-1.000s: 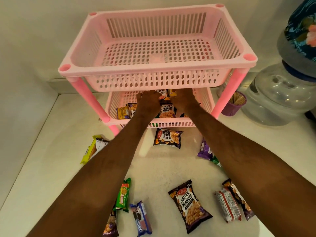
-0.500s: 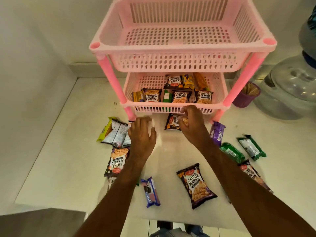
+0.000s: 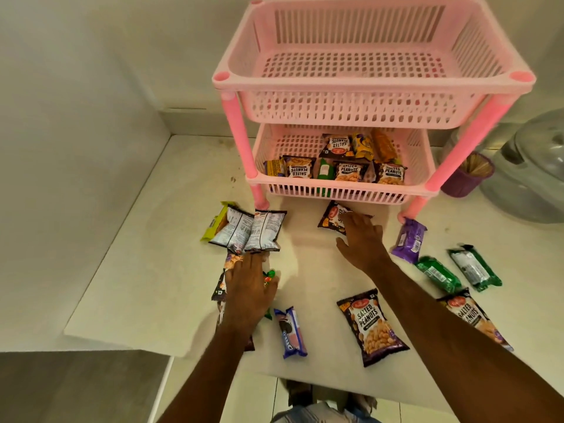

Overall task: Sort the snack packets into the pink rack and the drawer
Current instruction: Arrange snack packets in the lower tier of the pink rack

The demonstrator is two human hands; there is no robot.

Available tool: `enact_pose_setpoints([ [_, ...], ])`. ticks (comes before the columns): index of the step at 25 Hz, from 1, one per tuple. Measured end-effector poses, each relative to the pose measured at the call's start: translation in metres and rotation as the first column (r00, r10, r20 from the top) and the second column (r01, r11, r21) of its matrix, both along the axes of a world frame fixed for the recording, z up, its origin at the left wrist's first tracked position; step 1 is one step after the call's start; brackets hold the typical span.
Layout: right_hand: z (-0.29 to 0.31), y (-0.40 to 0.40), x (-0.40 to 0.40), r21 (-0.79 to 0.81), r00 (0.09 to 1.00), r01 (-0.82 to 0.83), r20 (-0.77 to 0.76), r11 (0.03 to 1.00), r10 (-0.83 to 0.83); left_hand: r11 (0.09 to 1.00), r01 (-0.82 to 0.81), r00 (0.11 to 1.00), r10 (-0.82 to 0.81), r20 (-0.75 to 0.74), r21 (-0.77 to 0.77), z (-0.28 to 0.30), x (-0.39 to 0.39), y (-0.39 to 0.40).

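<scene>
Both hands have come back out of the lower shelf since a second ago and now reach for loose packets on the white counter [image 3: 171,270]. Furthest left, a yellow packet [image 3: 213,222] lies half under two overturned packets [image 3: 248,228] showing their printed backs, close to the rack's front-left leg. Just below them the left hand [image 3: 248,290] lies flat, fingers spread, over a dark peanut packet [image 3: 222,285] and a green-and-red wrapper [image 3: 268,276]; it looks placed to gather them, but whether it has closed on either cannot be told. An Oreo packet [image 3: 291,332] sits beside that wrist. In the middle, the right hand [image 3: 361,239] rests open, its fingertips on a salted-peanuts packet [image 3: 332,216] just in front of the rack, probably about to pinch it. A further peanut packet [image 3: 370,326] lies beneath the forearm. The pink rack [image 3: 375,83] holds nothing on its top shelf; the lower shelf [image 3: 335,186] carries several peanut packets [image 3: 348,172] with yellow, orange and green ones. To the right wait a purple packet [image 3: 409,239], two green packets [image 3: 457,271] and one more peanut packet [image 3: 471,315]. No drawer is in view.
</scene>
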State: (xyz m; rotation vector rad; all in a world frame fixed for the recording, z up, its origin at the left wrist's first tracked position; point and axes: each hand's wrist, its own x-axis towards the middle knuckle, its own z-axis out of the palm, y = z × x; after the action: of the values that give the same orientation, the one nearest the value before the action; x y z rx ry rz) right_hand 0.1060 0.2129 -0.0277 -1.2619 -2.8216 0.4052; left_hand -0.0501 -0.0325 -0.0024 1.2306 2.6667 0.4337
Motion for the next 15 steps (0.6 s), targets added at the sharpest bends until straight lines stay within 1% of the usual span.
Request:
enact_pose_setpoints([
  [2,-0.001,-0.003,0.002,0.022,0.999,-0.005,-0.038,1.0,0.006,0.987,-0.004,1.0,-0.001,-0.028,-0.163,-0.004,0.003,-0.005],
  [4,0.002,-0.002,0.001,-0.057,0.993,0.014,-0.118,0.998,-0.021,0.97,0.016,1.0,-0.02,-0.016,-0.244,-0.007,0.005,-0.009],
  [6,0.004,0.0,0.002,-0.139,0.982,0.037,-0.176,0.99,-0.062,0.967,0.029,0.999,-0.036,-0.024,-0.253,-0.008,0.008,-0.01],
  [7,0.005,0.0,0.003,-0.166,0.984,0.034,-0.168,0.986,-0.062,0.967,0.033,0.999,-0.043,-0.032,-0.254,-0.009,0.01,-0.011],
  [10,0.004,-0.001,0.008,-0.259,1.0,-0.006,-0.018,0.966,0.002,0.971,0.048,0.997,-0.061,-0.046,-0.236,-0.01,0.013,-0.015],
  [12,0.001,-0.005,0.011,-0.247,0.999,-0.009,0.037,0.969,0.018,0.969,0.062,0.997,-0.072,-0.032,-0.239,-0.009,0.013,-0.015],
  [15,0.001,-0.012,0.012,-0.191,1.0,0.008,0.002,0.981,-0.008,0.967,0.055,0.998,-0.06,-0.014,-0.248,-0.007,0.011,-0.01],
])
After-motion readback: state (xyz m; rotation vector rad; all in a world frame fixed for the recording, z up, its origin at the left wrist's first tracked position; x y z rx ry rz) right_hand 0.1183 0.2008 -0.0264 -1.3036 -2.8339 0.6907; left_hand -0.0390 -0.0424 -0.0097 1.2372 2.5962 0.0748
